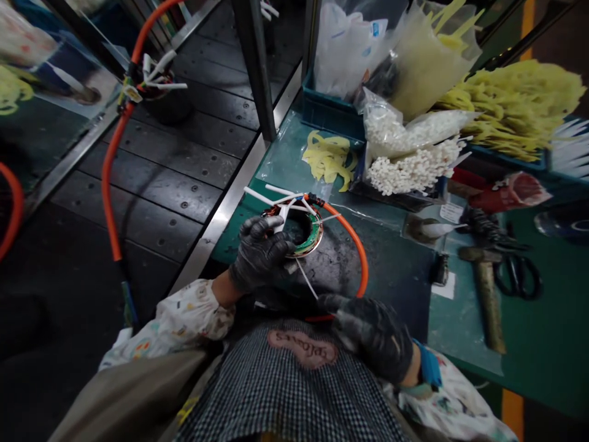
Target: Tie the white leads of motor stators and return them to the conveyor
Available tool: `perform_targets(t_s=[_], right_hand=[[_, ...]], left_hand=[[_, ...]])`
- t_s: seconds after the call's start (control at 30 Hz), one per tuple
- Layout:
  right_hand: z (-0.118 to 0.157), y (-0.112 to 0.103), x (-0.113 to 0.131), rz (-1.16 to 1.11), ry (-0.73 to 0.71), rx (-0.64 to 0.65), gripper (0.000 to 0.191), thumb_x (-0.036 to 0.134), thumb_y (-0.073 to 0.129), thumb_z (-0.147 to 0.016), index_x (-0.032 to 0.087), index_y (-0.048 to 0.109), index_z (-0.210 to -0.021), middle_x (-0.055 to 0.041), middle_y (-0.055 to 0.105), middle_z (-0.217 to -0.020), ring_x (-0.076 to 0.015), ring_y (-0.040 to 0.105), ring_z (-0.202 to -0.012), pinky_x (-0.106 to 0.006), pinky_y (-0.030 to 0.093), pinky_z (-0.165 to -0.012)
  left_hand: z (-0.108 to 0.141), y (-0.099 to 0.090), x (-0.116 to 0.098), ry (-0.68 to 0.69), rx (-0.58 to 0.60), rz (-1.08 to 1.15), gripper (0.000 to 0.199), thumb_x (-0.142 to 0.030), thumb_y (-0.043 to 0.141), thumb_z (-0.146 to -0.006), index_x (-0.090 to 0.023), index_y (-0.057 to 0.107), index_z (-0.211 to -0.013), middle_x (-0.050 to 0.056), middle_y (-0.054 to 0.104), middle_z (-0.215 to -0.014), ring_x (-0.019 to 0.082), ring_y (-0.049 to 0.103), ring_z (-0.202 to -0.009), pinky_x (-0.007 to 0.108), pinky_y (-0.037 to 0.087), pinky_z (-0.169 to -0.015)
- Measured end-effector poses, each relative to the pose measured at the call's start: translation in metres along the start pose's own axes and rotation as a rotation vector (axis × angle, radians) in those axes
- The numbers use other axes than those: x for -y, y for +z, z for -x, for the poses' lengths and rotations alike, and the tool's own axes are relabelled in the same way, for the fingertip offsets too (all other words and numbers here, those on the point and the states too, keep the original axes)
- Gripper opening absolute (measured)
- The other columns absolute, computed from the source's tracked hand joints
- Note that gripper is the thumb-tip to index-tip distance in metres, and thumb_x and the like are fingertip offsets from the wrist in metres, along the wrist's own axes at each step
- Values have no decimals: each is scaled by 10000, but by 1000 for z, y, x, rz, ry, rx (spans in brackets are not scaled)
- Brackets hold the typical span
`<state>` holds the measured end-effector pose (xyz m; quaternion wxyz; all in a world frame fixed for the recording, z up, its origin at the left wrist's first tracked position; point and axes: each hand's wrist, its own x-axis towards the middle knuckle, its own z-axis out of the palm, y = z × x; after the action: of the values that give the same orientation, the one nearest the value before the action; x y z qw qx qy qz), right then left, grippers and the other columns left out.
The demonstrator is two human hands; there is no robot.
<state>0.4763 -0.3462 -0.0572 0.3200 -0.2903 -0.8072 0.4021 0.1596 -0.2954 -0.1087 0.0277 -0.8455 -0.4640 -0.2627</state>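
My left hand, in a dark glove, is closed round the left side of a motor stator, a ring with a green inner band and copper windings. White sleeved leads stick out from the stator's far side, and an orange corrugated tube curves away from it to the right. A thin white cord runs tautly from the stator's near edge to the fingertips of my right hand. That gloved hand is somewhat blurred, its fingers pressed together at the cord's end.
Yellow insulating strips lie beyond the stator. Bags of white sleeve pieces stand behind, beside a heap of yellow strips. A hammer and scissors lie right. Left is a roller conveyor with another orange tube.
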Motion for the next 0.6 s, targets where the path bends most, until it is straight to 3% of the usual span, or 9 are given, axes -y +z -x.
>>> perform_targets(t_s=[0.1,0.17,0.23,0.33,0.47,0.6], right_hand=[[-31,7,5,74,-99,16,459,258,711,-1093,383,768,-1530,-52,904,-1272,-257,898,-1085,-370,787,-880],[-56,19,-2,150,-30,-59,244,321,713,-1112,285,866,-1298,-43,915,-1098,-199,883,-945,-276,759,-845],[-76,31,-17,219,53,-177,198,405,723,-1119,277,869,-1087,-20,892,-965,-176,846,-835,-242,735,-804],[-95,40,-39,350,147,-307,331,510,809,-1079,239,871,-1258,-67,893,-1003,-247,850,-867,-351,732,-809],[-111,38,-51,422,220,-214,263,469,800,-1069,272,890,-1219,-78,864,-887,-271,808,-775,-385,680,-744],[-124,27,-48,187,200,-205,241,380,714,-1108,259,895,-1211,-79,902,-1068,-275,852,-954,-427,711,-922]], left_hand=[[-3,-9,-2,10,38,16,213,-468,714,-1074,-275,733,-1162,6,844,-1192,328,656,-1448,550,427,-1307],[-6,-15,-1,43,5,33,220,-446,709,-1079,-279,729,-1221,9,853,-1267,336,646,-1454,557,432,-1286],[-8,-18,1,72,-26,46,224,-417,734,-1062,-294,735,-1250,6,858,-1308,339,655,-1429,554,460,-1238],[-9,-19,6,88,-40,68,284,-376,798,-1020,-320,753,-1295,0,862,-1286,333,672,-1395,541,500,-1186],[-5,-15,12,66,-42,108,280,-395,866,-979,-361,793,-1248,-3,855,-1205,321,656,-1410,515,513,-1184],[0,-11,16,13,55,66,216,-439,868,-970,-373,836,-1173,22,834,-1215,333,658,-1401,530,516,-1197]])
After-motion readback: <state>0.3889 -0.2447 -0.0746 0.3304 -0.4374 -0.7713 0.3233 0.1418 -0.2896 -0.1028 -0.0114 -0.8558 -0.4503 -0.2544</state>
